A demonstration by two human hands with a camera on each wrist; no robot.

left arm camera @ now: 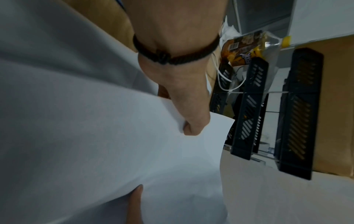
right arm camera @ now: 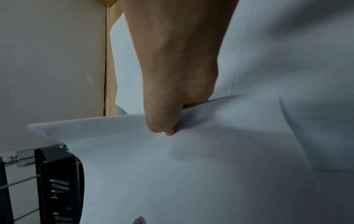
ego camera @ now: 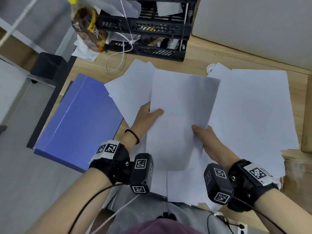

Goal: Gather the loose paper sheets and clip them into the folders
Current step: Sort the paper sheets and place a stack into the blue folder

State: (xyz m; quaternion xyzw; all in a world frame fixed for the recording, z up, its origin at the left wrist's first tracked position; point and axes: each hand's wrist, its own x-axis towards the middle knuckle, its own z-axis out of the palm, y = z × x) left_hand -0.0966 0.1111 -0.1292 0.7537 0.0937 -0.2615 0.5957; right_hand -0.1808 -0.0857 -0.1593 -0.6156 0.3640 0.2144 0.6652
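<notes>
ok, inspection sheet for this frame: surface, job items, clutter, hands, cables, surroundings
Surface: wooden desk, mostly covered by paper.
Job's things: held sheet lifted over the loose sheets; blue folder closed, at the left, overhanging the desk edge.
Clutter: black tray rack at the back; snack bag left of the rack.
Hands: left hand pinches the sheet's left edge; right hand pinches its right edge.
Cables: white cable looped by the rack; black leads run from the wrist cameras.
Surroundings: pale panel behind the desk; grey floor at the left.
</notes>
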